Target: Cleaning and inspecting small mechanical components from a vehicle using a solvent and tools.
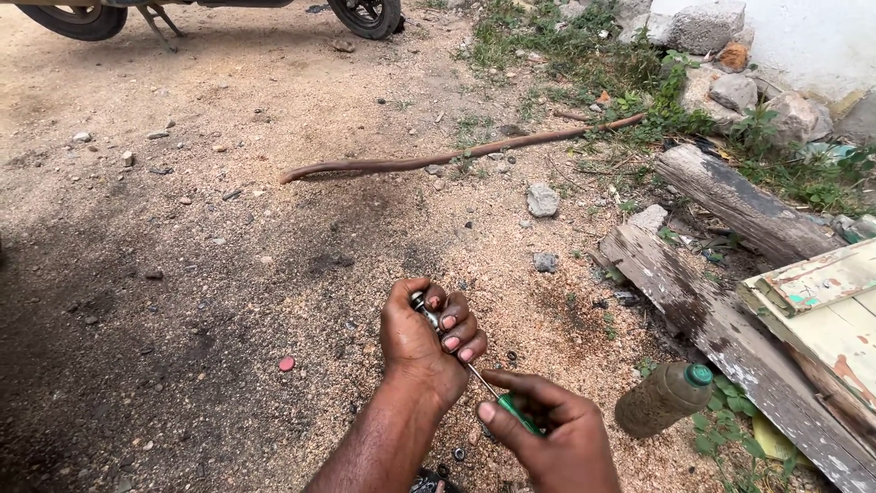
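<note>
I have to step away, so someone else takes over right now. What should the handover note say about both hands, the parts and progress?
Left hand: closed around a small metal part.
Right hand: grips a green-handled screwdriver, its shaft running up into the left fist.
Nearby: small dark rings on the sand below the hands, a dusty bottle with green cap to the right by the planks.
Done: tool is engaged with the part.
Left: cannot tell how far the screw work has got.

- Sandy dirt ground [228,228], strewn with small stones and sawdust-like grit, carries everything.
- A long, bent rusty rod [438,160] lies across it.
- A grey stone [543,199] sits just below the rod.
- A small red cap [286,363] lies apart on the darker soil.
- Weathered wooden beams [712,319] rest at the right.
- A dusty bottle with a green cap [664,397] lies beside the nearer beam.
</note>
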